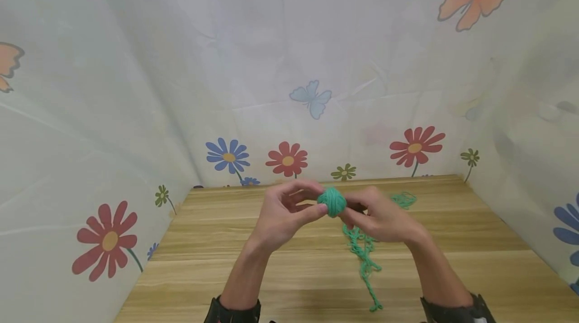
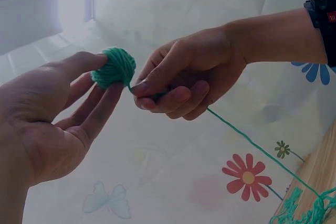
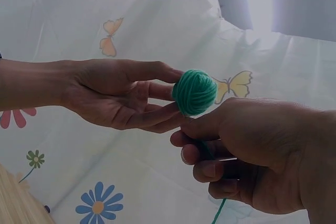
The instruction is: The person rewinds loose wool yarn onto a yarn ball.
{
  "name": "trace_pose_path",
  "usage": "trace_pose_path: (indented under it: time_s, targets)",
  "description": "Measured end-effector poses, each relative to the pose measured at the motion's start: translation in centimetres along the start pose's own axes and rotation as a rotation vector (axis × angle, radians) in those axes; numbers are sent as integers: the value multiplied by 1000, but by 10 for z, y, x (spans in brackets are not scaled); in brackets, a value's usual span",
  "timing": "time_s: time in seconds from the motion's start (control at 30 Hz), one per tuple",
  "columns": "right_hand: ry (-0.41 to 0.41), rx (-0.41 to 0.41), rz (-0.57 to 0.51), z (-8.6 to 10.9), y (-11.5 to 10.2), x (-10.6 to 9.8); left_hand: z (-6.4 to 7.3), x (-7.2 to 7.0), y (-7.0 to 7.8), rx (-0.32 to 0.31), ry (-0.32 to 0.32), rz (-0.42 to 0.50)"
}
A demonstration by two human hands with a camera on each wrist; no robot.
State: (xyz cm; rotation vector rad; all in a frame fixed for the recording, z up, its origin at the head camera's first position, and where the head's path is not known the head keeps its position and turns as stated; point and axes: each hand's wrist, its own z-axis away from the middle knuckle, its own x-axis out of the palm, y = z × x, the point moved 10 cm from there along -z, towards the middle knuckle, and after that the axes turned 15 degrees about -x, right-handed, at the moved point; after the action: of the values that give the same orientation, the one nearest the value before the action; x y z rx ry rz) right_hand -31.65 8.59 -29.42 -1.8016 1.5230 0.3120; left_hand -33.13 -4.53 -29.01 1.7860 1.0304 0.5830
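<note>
A small ball of green yarn (image 1: 332, 202) is held up above the table between the thumb and fingertips of my left hand (image 1: 286, 212). Close beside it, my right hand (image 1: 379, 214) pinches the strand that comes off the ball, its other fingers curled in. In the left wrist view the yarn strand (image 2: 257, 146) leaves the underside of the right hand (image 2: 191, 74) and runs taut down to the loose yarn on the table. The ball (image 3: 195, 92) shows many wraps in the right wrist view, its far left side covered by the left fingertips.
Loose green yarn (image 1: 364, 257) lies tangled on the wooden table (image 1: 217, 262) below the hands, its end trailing toward the front. Another small heap of green yarn (image 1: 404, 200) sits farther back, right of the right hand. A white curtain (image 1: 253, 62) with flowers and butterflies surrounds the table.
</note>
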Motion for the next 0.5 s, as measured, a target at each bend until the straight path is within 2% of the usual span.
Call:
trace_pose_path:
  time_s: [0.17,0.27,0.37,0.5]
  targets:
    - [75,98,30,4,6,-11,1,7,-3,-14,-59,-18]
    - [128,130,25,5,7,-16,0,12,-3,-16,-95,-32]
    - [171,133,25,6,6,-20,2,17,3,-17,-109,-58]
    - [229,107,26,6,3,-27,3,21,10,-38,-87,-111]
